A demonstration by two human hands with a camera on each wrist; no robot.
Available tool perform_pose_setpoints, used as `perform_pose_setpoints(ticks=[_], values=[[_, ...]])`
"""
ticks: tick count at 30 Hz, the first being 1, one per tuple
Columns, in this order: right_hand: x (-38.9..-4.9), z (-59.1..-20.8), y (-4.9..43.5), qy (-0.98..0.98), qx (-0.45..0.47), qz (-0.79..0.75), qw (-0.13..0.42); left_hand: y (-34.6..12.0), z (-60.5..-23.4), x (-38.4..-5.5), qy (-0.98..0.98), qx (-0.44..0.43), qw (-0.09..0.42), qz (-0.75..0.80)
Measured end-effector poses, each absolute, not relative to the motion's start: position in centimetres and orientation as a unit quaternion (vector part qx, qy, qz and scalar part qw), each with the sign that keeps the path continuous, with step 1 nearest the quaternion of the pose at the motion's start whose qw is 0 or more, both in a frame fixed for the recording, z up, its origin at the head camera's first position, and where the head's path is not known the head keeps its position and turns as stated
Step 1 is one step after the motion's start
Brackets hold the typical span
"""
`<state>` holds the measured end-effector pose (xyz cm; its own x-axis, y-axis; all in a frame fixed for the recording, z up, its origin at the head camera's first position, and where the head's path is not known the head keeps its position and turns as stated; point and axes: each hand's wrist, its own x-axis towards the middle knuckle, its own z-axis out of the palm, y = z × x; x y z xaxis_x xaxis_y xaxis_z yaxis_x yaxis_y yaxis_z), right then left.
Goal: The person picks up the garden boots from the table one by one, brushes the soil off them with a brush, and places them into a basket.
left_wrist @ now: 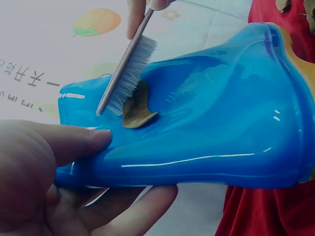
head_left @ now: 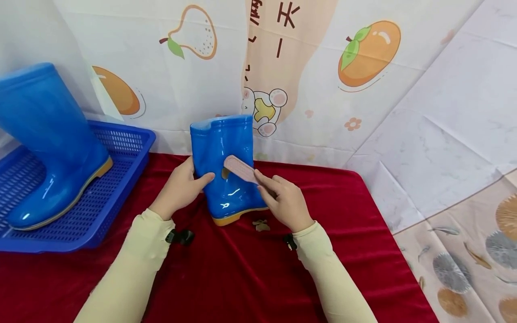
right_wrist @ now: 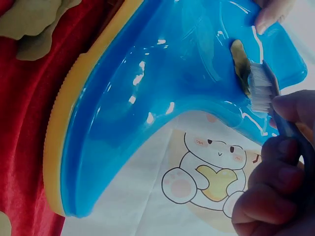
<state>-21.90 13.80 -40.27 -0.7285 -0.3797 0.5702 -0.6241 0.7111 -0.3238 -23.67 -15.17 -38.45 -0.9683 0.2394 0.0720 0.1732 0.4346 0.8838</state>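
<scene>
A shiny blue rain boot [head_left: 218,143] with a yellow sole stands slightly tilted on the red cloth. My left hand [head_left: 181,188] grips its shaft from the side, thumb on the front and fingers beneath in the left wrist view. In my right hand [head_left: 286,202] is a pale pink brush [head_left: 242,169], held by its handle. White bristles [right_wrist: 261,88] touch or nearly touch a curled brown scrap [left_wrist: 138,110], like dry leaf or mud, stuck on the shaft. Similar brown pieces [head_left: 261,225] lie on the cloth beside the sole.
At the left, a second blue boot [head_left: 52,134] stands in a blue plastic basket [head_left: 121,179]. Red velvet cloth [head_left: 343,215] covers the table. Behind it hangs a white printed curtain [head_left: 315,80], close to the boot.
</scene>
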Motion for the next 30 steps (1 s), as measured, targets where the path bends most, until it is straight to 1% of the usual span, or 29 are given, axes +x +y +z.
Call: perform_pose_setpoints(ticks=[6,11,14,16,21,26,30], values=[[-21.85,-40.08,13.71,-0.889,0.286,0.265,0.238,-15.34,-38.57,-23.67,0.855,0.116,0.025,0.505],[-21.84,-40.13,13.48,-0.876,0.317,0.264,0.249,-15.25,-38.49,-23.43,0.851,0.174,0.051,0.492],[-21.78,-40.14,13.40,-0.875,0.321,0.262,0.251,-14.93,-38.43,-23.34,0.848,0.209,0.066,0.483],[-21.73,-40.15,13.42,-0.878,0.316,0.259,0.250,-14.80,-38.52,-23.38,0.848,0.217,0.071,0.478],[-21.69,-40.24,13.59,-0.893,0.297,0.248,0.232,-14.94,-38.91,-23.74,0.849,0.183,0.074,0.490],[-21.78,-40.26,13.77,-0.903,0.277,0.245,0.218,-15.18,-39.07,-24.07,0.844,0.136,0.063,0.514],[-21.83,-40.31,13.79,-0.902,0.279,0.246,0.219,-15.28,-39.18,-24.08,0.844,0.124,0.059,0.519]])
